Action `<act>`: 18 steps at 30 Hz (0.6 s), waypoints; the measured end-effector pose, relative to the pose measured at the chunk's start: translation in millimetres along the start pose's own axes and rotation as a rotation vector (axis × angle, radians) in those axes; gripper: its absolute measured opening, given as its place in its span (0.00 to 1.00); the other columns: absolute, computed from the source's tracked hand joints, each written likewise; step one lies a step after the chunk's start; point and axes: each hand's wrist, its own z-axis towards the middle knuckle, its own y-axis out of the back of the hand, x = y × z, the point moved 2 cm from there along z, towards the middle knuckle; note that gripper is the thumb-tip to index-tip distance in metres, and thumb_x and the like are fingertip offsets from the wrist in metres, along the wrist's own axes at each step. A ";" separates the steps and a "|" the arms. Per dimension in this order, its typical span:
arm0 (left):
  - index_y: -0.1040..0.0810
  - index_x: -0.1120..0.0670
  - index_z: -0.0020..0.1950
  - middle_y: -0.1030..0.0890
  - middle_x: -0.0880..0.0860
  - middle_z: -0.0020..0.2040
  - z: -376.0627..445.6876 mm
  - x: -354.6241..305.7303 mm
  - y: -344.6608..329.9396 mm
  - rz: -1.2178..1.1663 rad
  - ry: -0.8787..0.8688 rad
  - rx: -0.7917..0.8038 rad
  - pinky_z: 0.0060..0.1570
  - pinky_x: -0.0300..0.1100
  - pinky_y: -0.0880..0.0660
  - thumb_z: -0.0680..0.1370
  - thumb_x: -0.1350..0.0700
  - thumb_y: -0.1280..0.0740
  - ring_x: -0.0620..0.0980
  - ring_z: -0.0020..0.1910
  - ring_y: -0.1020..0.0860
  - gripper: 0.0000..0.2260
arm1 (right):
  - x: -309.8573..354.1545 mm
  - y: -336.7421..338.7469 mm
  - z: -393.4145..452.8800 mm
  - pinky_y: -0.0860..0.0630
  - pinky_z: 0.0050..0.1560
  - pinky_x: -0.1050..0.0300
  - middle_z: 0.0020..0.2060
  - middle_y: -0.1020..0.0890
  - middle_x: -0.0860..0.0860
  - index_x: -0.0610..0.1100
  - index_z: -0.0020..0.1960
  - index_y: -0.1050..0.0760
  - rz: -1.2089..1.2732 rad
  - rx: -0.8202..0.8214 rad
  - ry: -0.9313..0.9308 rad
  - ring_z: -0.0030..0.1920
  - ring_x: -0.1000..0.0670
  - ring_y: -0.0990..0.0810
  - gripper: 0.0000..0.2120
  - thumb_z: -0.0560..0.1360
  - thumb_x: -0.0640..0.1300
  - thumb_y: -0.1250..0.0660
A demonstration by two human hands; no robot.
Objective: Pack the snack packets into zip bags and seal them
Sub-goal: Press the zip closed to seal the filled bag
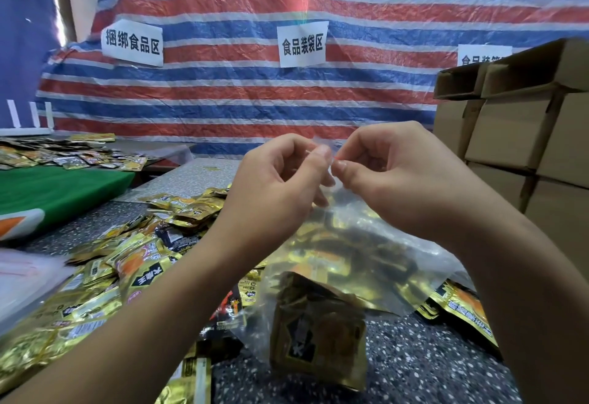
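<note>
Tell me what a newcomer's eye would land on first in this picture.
Two bare hands meet at centre frame, the left hand and right hand pinching the top edge of a clear zip bag stuffed with gold snack packets. Loose gold snack packets sprawl over the speckled table at lower left. Behind, a red, white and blue striped tarp carries white paper signs, with cardboard boxes stacked at right.

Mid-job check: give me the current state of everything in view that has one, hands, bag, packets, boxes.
Left hand: raised, fingertips pinching the bag's top edge.
Right hand: raised, pinching the same edge beside the left.
Zip bag: filled with packets, held up by its top; whether the strip is fully sealed cannot be told.
Loose snack packets: heaped unpacked on the table.
Cardboard boxes: stacked; top ones open.
</note>
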 end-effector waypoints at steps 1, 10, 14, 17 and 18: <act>0.21 0.56 0.42 0.19 0.49 0.33 0.0 0.5 -0.3 0.001 -0.002 0.006 0.32 0.37 0.25 0.80 0.55 0.34 0.45 0.30 0.21 0.08 | -0.7 -0.7 0.2 0.33 0.29 0.66 0.28 0.21 0.59 0.51 0.37 0.21 -0.010 0.005 -0.001 0.28 0.60 0.26 0.10 0.77 0.48 0.30; 0.19 0.57 0.41 0.18 0.52 0.34 -2.2 -0.3 2.8 0.084 -0.065 -0.146 0.34 0.36 0.25 0.80 0.59 0.32 0.45 0.32 0.21 0.08 | -6.7 -0.5 1.0 0.32 0.30 0.64 0.27 0.21 0.59 0.51 0.37 0.22 -0.095 0.028 -0.037 0.27 0.60 0.26 0.11 0.78 0.52 0.31; 0.19 0.57 0.41 0.18 0.51 0.33 3.2 -0.1 12.9 0.100 -0.068 -0.233 0.32 0.34 0.27 0.80 0.59 0.32 0.45 0.31 0.21 0.08 | -9.6 1.7 0.4 0.32 0.30 0.64 0.28 0.21 0.58 0.50 0.38 0.22 -0.123 0.034 -0.052 0.29 0.61 0.26 0.11 0.78 0.51 0.31; 0.19 0.58 0.41 0.18 0.52 0.33 5.9 0.9 17.4 0.110 -0.054 -0.268 0.32 0.34 0.28 0.80 0.59 0.33 0.45 0.31 0.21 0.09 | -10.8 2.8 0.3 0.30 0.33 0.60 0.31 0.21 0.55 0.50 0.39 0.22 -0.134 0.046 -0.066 0.30 0.60 0.25 0.10 0.79 0.50 0.32; 0.19 0.57 0.41 0.18 0.51 0.33 6.6 0.8 20.0 0.112 -0.050 -0.284 0.32 0.34 0.28 0.80 0.59 0.33 0.45 0.31 0.21 0.09 | -12.1 4.0 0.3 0.29 0.33 0.60 0.32 0.21 0.55 0.50 0.39 0.22 -0.140 0.053 -0.076 0.30 0.59 0.26 0.10 0.79 0.51 0.32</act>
